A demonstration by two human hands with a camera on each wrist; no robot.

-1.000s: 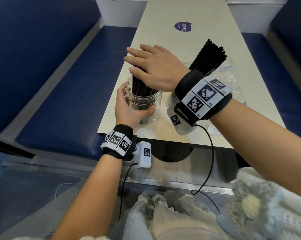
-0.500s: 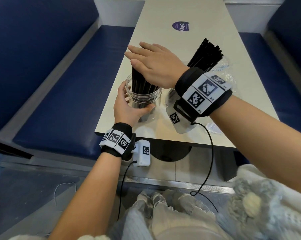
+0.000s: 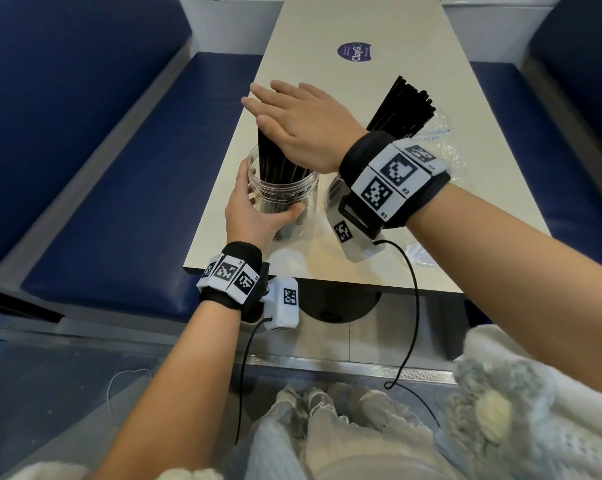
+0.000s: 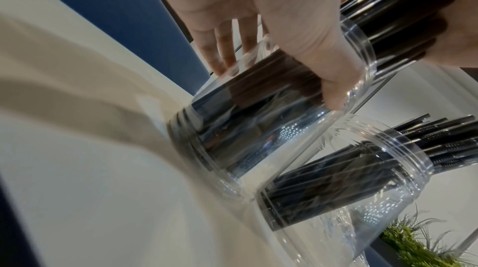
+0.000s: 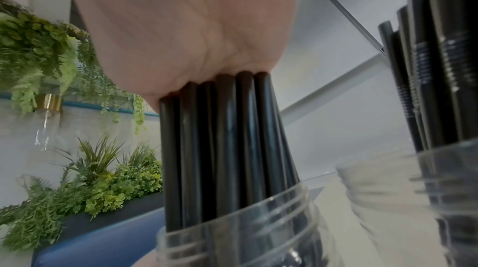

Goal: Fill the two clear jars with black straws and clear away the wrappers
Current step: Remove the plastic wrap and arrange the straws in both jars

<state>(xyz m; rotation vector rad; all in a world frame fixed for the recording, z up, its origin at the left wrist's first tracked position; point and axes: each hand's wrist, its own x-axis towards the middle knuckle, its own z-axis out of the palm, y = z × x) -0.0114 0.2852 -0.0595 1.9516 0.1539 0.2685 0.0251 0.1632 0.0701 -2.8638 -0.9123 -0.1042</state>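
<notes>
With the left hand point(image 3: 254, 216) gripping the clear ribbed plastic jar point(image 3: 285, 195) near the cream table's point(image 3: 327, 29) front edge, the flat, open right hand point(image 3: 303, 123) should press its thin black straws point(image 3: 275, 161) down evenly.

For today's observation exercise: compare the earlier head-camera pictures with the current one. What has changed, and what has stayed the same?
Very little moved. The right hand still lies flat on the tops of the black straws, its fingers straighter now than a second ago. The left hand keeps gripping the near jar in the same place. The second jar of straws and the wrapper have not shifted on the table.
</notes>
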